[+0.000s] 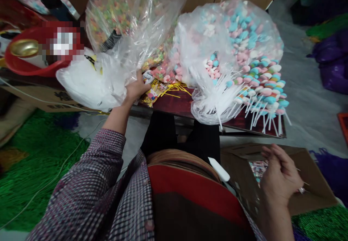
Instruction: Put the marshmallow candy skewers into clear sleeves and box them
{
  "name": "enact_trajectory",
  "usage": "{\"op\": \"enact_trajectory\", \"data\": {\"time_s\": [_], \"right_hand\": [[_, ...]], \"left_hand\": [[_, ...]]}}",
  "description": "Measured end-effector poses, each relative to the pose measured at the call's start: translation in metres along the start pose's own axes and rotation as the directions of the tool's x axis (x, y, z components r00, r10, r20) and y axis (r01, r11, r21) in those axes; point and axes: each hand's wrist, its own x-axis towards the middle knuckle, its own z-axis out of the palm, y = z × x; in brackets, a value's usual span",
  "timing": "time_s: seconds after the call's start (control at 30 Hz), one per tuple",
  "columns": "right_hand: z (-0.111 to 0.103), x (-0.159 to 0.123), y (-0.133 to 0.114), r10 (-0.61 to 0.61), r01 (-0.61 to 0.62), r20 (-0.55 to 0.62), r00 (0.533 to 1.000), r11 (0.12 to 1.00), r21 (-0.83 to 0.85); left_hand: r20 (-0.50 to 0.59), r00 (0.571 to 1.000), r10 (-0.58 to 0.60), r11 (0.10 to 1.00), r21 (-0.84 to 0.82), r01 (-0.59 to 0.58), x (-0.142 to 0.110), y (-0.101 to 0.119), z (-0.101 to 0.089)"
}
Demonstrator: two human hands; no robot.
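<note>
My left hand point(134, 90) is at the table's front edge, its thumb and fingers closed around a small printed plastic bag point(148, 77); part of the fingers is hidden. Beside it lie another printed bag point(153, 95) and scattered gold twist ties point(176, 88). Over an open cardboard box point(317, 172) at the lower right, my right hand point(280, 174) has its fingers stretched and apart, and I see nothing in its grasp. Wrapped candies point(258, 170) show in the box, with a thin stick near the hand.
Marshmallow skewers point(266, 85) on white sticks lie at the table's right end. Behind them stands a large clear bag of pink, blue and white marshmallows point(244, 27). A bag of colourful candies point(119, 9) and a red basin point(27, 69) are to the left.
</note>
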Motion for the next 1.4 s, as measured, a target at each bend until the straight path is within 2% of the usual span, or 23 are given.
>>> {"op": "enact_trajectory", "data": {"time_s": [0.13, 0.27, 0.4, 0.53, 0.7, 0.8, 0.97, 1.1, 1.27, 1.4], "right_hand": [[0.004, -0.008, -0.006, -0.052, 0.05, 0.061, 0.997, 0.998, 0.049], [0.007, -0.014, -0.011, -0.027, 0.022, 0.104, 0.994, 0.999, 0.048], [0.012, -0.02, -0.009, 0.002, -0.015, 0.13, 0.991, 0.995, 0.1], [0.018, -0.024, -0.008, 0.009, -0.028, 0.161, 0.987, 0.993, 0.116], [0.02, -0.027, -0.011, 0.05, -0.07, 0.199, 0.979, 0.993, 0.097], [0.02, -0.029, -0.012, 0.071, -0.098, 0.202, 0.977, 0.986, 0.131], [0.023, -0.033, -0.014, 0.094, -0.126, 0.212, 0.973, 0.982, 0.142], [0.026, -0.034, -0.013, 0.089, -0.126, 0.229, 0.969, 0.98, 0.152], [0.028, -0.036, -0.007, 0.075, -0.114, 0.251, 0.965, 0.983, 0.146], [0.028, -0.04, -0.007, 0.105, -0.143, 0.286, 0.953, 0.983, 0.116]], "left_hand": [[-0.066, 0.99, 0.124, 0.991, 0.059, -0.12, -0.002, -0.001, -0.001], [0.075, 0.981, 0.176, 0.967, 0.174, -0.187, -0.003, -0.005, -0.015], [0.194, 0.934, 0.301, 0.884, 0.312, -0.349, -0.002, -0.017, -0.028], [0.297, 0.911, 0.286, 0.82, 0.416, -0.393, -0.002, -0.023, -0.031], [0.355, 0.905, 0.235, 0.819, 0.429, -0.381, -0.007, -0.011, -0.033], [0.327, 0.919, 0.22, 0.831, 0.431, -0.352, -0.013, -0.004, -0.036], [0.156, 0.963, 0.221, 0.9, 0.348, -0.263, -0.022, -0.008, -0.035], [0.054, 0.962, 0.268, 0.934, 0.232, -0.273, -0.026, -0.015, -0.027], [0.105, 0.953, 0.283, 0.912, 0.277, -0.302, -0.024, -0.018, -0.026], [0.099, 0.965, 0.242, 0.896, 0.36, -0.262, -0.021, -0.018, -0.029]]}}
